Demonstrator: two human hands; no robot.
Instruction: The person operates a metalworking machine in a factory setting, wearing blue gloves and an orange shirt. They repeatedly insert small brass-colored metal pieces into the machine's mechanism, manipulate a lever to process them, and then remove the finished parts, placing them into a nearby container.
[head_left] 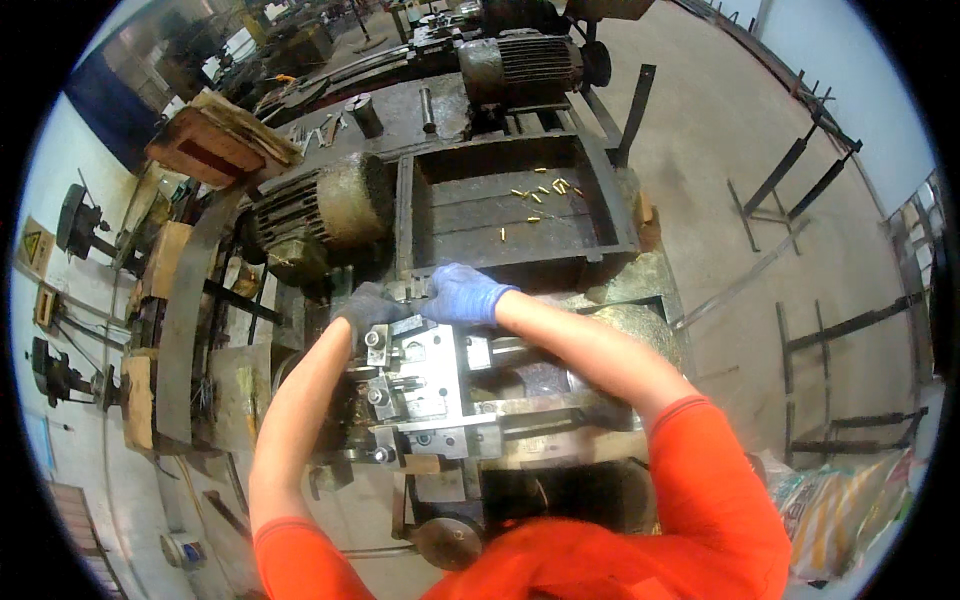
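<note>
Head view: dark-gloved left hand (368, 306), blue-gloved right hand (463, 293), both part-curled at far end of silver carriage (437, 370), by near-left corner of tray (550, 268); can't tell what's pinched. Carriage looks heavy, stiff, probably oil-slick; I'd grab left-side clamp blocks (384, 396).

White left wall (60, 150), grey floor (700, 150) (smooth-looking), dark metal frames (775, 177) at right

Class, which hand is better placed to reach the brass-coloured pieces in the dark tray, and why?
Probably the right hand: it is by the near wall of the tray, closer to the brass-coloured pieces; the dark-gloved left hand is farther left.
</note>
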